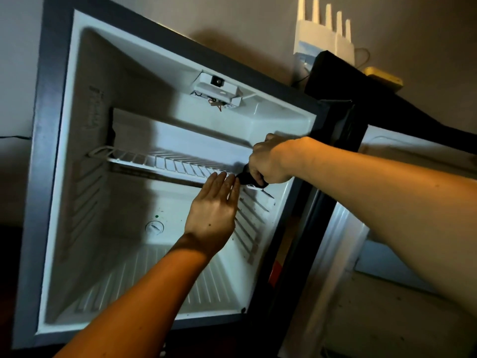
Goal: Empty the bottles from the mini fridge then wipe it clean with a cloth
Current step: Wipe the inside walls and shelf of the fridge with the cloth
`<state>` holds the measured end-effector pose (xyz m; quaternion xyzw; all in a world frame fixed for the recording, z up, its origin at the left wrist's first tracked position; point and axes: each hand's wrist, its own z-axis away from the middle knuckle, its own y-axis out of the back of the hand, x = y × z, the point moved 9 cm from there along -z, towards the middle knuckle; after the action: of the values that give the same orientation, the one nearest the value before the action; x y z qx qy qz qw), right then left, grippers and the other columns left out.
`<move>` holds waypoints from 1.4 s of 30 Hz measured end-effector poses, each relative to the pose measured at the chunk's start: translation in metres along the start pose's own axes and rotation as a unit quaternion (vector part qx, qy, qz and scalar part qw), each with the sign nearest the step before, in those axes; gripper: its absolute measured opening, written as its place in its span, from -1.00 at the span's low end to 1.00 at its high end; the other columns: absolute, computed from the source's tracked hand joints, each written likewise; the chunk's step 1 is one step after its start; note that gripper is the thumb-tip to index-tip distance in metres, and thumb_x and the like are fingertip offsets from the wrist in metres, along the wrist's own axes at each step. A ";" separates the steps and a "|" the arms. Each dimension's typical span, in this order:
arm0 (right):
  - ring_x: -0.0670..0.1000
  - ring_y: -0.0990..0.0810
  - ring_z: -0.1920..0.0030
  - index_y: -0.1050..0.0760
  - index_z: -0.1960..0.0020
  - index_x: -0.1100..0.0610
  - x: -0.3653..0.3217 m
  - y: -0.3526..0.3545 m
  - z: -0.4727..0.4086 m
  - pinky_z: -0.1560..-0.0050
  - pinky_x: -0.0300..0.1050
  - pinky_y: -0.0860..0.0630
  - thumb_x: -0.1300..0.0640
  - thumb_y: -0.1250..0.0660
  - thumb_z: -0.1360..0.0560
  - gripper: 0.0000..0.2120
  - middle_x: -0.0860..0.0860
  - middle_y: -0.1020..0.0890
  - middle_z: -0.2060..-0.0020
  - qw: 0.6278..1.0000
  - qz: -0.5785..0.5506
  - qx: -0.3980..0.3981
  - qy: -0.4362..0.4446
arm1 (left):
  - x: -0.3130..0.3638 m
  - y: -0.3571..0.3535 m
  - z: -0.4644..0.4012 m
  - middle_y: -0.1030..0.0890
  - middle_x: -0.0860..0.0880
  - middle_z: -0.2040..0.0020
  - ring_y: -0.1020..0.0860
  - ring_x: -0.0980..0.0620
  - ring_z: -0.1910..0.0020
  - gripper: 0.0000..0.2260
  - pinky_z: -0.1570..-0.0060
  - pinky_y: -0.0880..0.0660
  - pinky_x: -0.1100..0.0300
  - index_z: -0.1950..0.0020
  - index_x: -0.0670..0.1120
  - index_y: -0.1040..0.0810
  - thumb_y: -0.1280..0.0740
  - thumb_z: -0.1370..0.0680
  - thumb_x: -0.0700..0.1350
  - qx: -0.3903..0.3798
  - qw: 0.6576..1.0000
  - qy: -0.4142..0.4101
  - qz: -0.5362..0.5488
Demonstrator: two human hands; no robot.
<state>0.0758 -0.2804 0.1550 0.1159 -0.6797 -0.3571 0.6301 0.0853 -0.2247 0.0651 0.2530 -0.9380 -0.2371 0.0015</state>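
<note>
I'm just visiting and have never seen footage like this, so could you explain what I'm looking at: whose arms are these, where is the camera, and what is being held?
There is no machine here: a person wears one camera on the head, so the single picture looks forward and down along their own bare arms. They face an open mini fridge, its door swung to the right. No bottles are visible inside; only a white wire shelf crosses the middle. The right hand grips a dark cloth against the shelf's right end, by the side wall. The left hand has straight fingers touching the shelf's front edge beside the cloth. On top of the fridge stands a white router with antennas.
</note>
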 end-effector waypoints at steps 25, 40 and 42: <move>-0.10 -0.50 0.48 -0.65 0.11 0.14 0.002 0.021 0.071 0.55 -0.34 -0.33 0.50 -0.05 -0.32 -0.53 -0.02 -0.61 0.41 0.816 -0.563 0.133 -0.006 | 0.014 -0.004 0.037 -0.66 -0.13 -0.04 -0.63 -0.16 0.00 -0.42 -0.11 -0.53 -0.20 -0.23 0.00 -0.54 0.08 -0.59 0.32 -0.103 0.443 0.478 0.752; 0.13 -0.54 0.03 -0.50 -0.22 0.13 -0.073 -0.043 0.057 -0.04 0.21 -0.61 -0.04 -0.27 -0.56 -0.67 0.25 -0.59 -0.06 0.583 -0.812 -0.023 0.009 | -0.029 0.013 0.063 -0.65 -0.16 0.04 -0.63 -0.10 0.09 -0.80 -0.01 -0.57 -0.05 -0.09 -0.05 -0.48 -0.31 -0.48 -0.16 0.035 0.595 0.510 0.620; 0.11 -0.60 0.12 -0.49 -0.15 0.15 -0.077 -0.041 0.051 0.00 0.21 -0.62 -0.06 -0.34 -0.52 -0.66 0.19 -0.62 0.04 0.576 -0.817 0.007 -0.030 | -0.023 0.017 0.061 -0.66 -0.09 0.04 -0.64 -0.08 0.04 -0.73 -0.04 -0.59 -0.01 -0.12 0.00 -0.50 -0.25 -0.42 -0.06 0.010 0.660 0.475 0.583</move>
<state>0.0293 -0.2460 0.0722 0.6162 -0.3178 -0.7189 0.0499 0.0893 -0.1737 0.0215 -0.2672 -0.7678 -0.0258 0.5818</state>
